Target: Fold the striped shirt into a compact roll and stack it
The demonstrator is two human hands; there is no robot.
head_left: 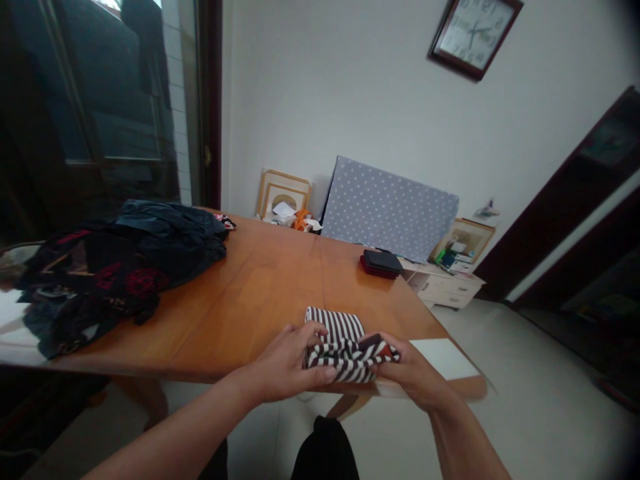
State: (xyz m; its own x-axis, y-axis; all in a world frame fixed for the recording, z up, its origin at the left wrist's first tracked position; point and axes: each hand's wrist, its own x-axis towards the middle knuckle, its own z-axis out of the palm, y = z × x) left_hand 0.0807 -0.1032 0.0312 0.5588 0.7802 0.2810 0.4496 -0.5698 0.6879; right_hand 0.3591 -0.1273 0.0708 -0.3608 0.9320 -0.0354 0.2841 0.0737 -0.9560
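A brown-and-white striped piece of clothing [343, 325], folded into a small bundle, lies at the front edge of the wooden table [270, 267]. My left hand [295, 363] grips the bundle's left side, thumb in front and fingers over the top. On the right side my right hand [407, 367] pinches the near layer, which is gathered up and shows a bit of red and a dark patch. The far part of the bundle lies flat. Its exact kind of garment cannot be made out.
Dark clothes [125, 260] are heaped on the table's left. Folded dark and red items [381, 263] lie stacked near the far right edge. A white sheet [444, 358] rests at the right corner. Behind stand a dotted grey cloth-covered object [390, 207] and a white drawer cabinet [447, 289].
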